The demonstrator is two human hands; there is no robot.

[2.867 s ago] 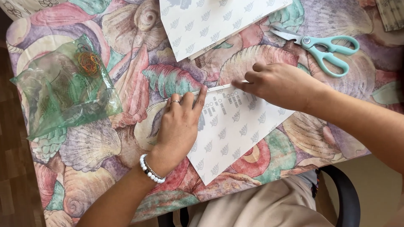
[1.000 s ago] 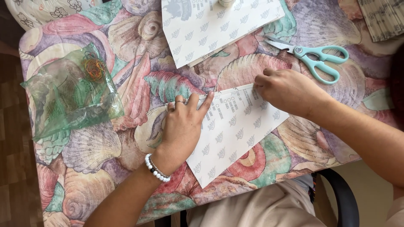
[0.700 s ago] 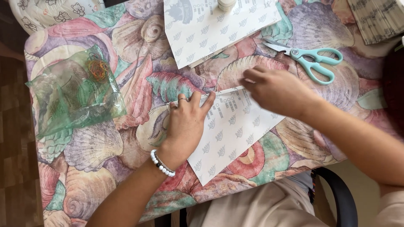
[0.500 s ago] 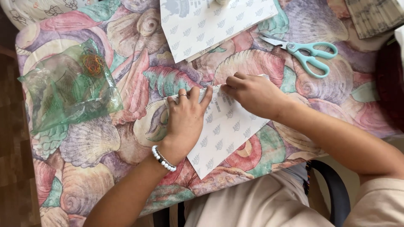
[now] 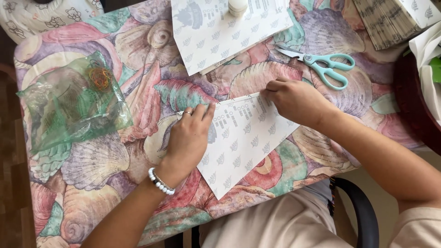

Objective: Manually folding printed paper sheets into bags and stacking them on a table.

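A white paper sheet (image 5: 243, 142) with small grey leaf marks lies tilted on a table (image 5: 92, 160) covered in a seashell-print cloth. My left hand (image 5: 188, 138), with a ring and a white bead bracelet, lies flat on the sheet's left part, fingers apart. My right hand (image 5: 296, 101) has its fingers curled on the sheet's upper edge, pressing along it. Teal-handled scissors (image 5: 321, 64) lie just beyond my right hand, apart from it.
Another white patterned sheet (image 5: 229, 32) lies at the far edge with a small white bottle (image 5: 237, 5) on it. A green plastic bag (image 5: 73, 105) holding rubber bands sits at the left. A stack of papers (image 5: 390, 20) is at the far right. A chair arm (image 5: 363, 211) is below.
My right hand has slid a little leftwards along the sheet's upper edge and back. My left hand has stayed flat on the sheet. The view has shifted slightly.
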